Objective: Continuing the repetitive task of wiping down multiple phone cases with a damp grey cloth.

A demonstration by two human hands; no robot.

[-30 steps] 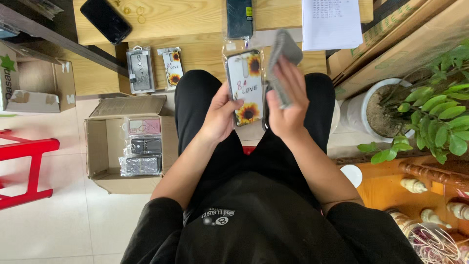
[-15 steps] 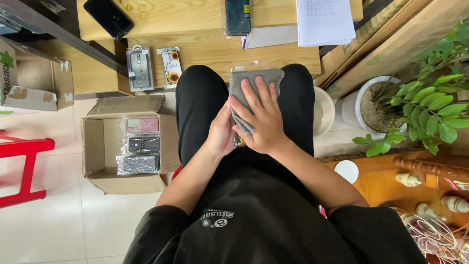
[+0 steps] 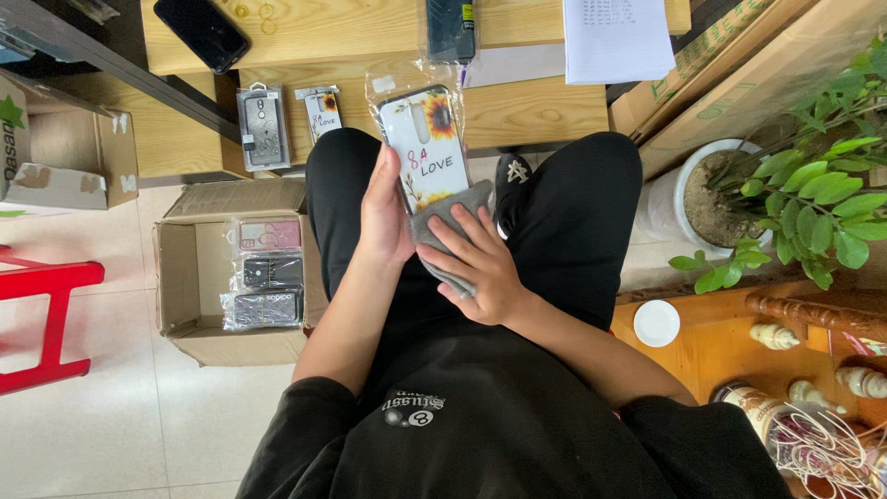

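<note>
I sit with black trousers over my lap. My left hand grips the left edge of a bagged phone case, white with sunflowers, held upright above my knees. My right hand presses a grey cloth against the lower end of that case, fingers spread over the cloth.
An open cardboard box with several bagged phone cases stands at my left on the tile floor. Two more bagged cases lie on a low wooden bench, along with phones and a paper sheet. A potted plant stands at the right, a red stool at the left.
My right hand with the cloth has slid down from covering the case to its lower end, so the sunflower case shows again.
</note>
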